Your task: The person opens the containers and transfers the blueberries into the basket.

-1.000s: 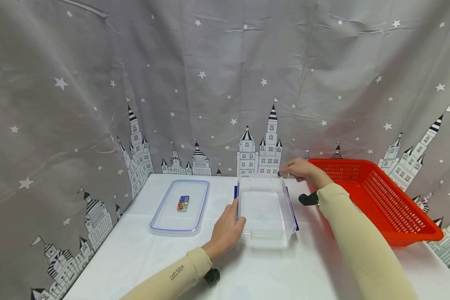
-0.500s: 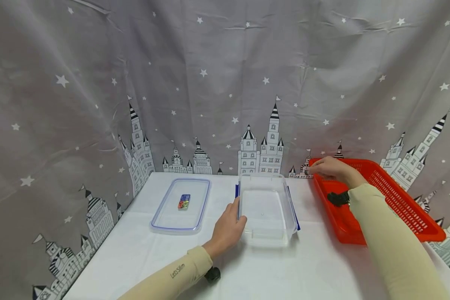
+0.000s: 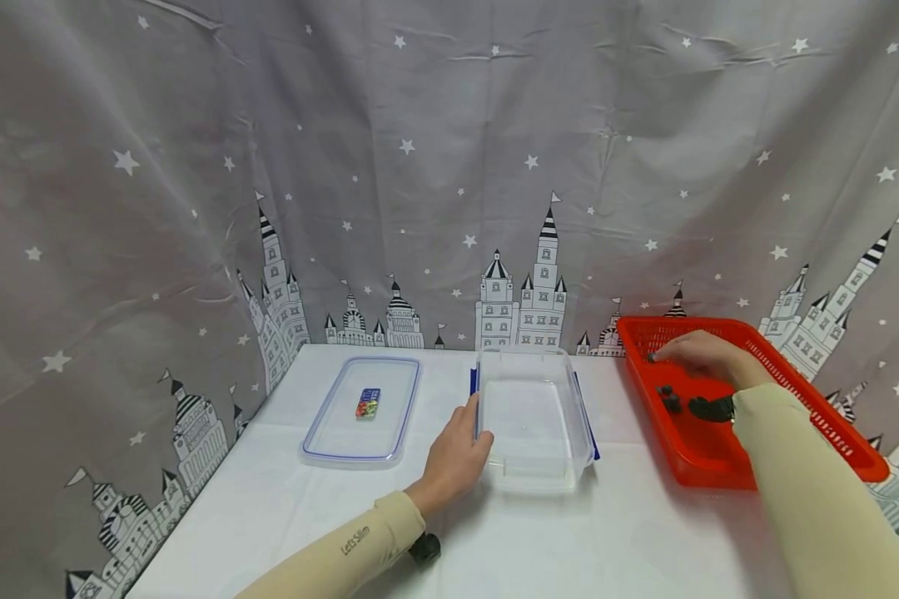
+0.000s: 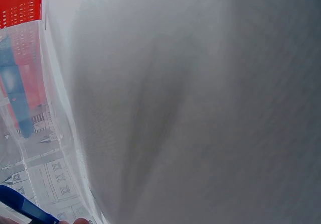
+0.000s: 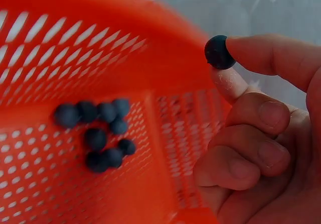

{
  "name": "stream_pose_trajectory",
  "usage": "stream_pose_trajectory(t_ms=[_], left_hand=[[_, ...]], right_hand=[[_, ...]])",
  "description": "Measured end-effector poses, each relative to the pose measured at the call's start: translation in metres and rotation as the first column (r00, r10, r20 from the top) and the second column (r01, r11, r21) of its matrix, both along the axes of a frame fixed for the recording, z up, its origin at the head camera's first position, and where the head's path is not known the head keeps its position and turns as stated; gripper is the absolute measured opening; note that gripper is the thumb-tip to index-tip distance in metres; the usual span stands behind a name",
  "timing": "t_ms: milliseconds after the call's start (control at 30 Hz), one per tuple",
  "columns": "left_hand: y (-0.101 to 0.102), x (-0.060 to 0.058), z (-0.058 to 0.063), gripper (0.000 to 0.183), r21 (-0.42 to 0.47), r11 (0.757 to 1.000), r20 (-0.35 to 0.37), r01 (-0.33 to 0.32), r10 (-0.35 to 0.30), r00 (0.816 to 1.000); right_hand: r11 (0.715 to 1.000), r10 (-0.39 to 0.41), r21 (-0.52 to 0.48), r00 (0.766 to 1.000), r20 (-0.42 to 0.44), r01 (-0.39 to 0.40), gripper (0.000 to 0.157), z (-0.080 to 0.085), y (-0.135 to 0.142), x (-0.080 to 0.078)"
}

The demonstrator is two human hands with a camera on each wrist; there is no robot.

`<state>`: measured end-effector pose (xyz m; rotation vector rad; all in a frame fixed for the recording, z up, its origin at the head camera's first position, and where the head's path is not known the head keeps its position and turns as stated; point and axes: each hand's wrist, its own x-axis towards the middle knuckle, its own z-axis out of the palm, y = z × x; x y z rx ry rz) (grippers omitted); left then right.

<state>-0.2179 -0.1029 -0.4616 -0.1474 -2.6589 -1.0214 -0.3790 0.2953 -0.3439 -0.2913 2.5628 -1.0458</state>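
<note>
In the head view my left hand (image 3: 453, 456) grips the left side of a clear plastic food container (image 3: 528, 476), beside a blue latch. The left wrist view shows the container's clear wall (image 4: 55, 78), the blue latch (image 4: 25, 204) and a bit of my fingertips. My right hand (image 3: 707, 356) is over the red plastic basket (image 3: 682, 466), pinching one blueberry (image 5: 219, 52) between thumb and forefinger. The other fingers are curled toward the palm. Below it, several more blueberries (image 5: 105, 133) lie bunched on the basket floor, slightly blurred.
A clear lid (image 3: 360, 439) with a blue seal lies flat on the white table (image 3: 270, 507), left of the container. A fruit-picture sticker (image 3: 368, 403) is on it. Behind the table hangs a grey curtain (image 3: 419, 216) printed with castles and stars.
My right hand has moved right, from beside the container's far right corner to over the basket, and lowered with the blueberry. My left hand stays on the container.
</note>
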Motion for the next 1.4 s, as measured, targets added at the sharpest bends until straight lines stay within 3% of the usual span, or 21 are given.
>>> stream_pose_trajectory(t_ms=[233,400,633,867,967,1167,1300,1400], left_hand=[[0.003,0.000,-0.001,0.066,-0.004,1.000,0.002,0.008,-0.008,1.000],[0.004,0.000,0.000,0.066,-0.003,1.000,0.004,0.004,-0.004,1.000],[0.005,-0.001,0.001,0.067,0.002,1.000,0.019,0.009,-0.009,1.000],[-0.004,0.004,0.000,0.069,0.009,1.000,0.052,0.013,-0.013,0.999],[-0.009,0.004,0.000,0.070,0.004,1.000,0.063,0.013,-0.013,0.998],[-0.018,0.006,0.008,0.069,-0.027,1.000,0.065,0.010,-0.009,0.998],[-0.023,0.007,0.023,0.068,-0.089,0.995,0.050,0.042,-0.038,0.998],[-0.027,0.005,0.040,0.067,-0.188,0.977,0.053,0.105,-0.097,0.994]], right_hand=[[0.997,-0.078,-0.009,0.992,0.104,0.079,0.021,-0.019,0.024,0.009],[0.999,-0.048,-0.005,0.994,0.094,0.049,0.033,-0.030,0.032,0.013],[0.997,-0.063,0.052,0.993,0.101,0.058,0.035,-0.046,0.038,0.015],[0.998,-0.066,-0.017,0.992,0.105,0.069,0.031,-0.054,0.032,0.013],[0.999,-0.039,-0.019,0.998,0.051,0.040,0.025,-0.050,0.023,0.013],[0.999,0.029,0.027,0.986,-0.162,-0.025,0.045,-0.026,-0.009,0.021],[0.993,0.117,0.061,0.955,-0.272,-0.104,0.046,-0.007,-0.039,0.040],[0.973,0.221,0.147,0.907,-0.359,-0.179,0.053,0.003,-0.062,0.055]])
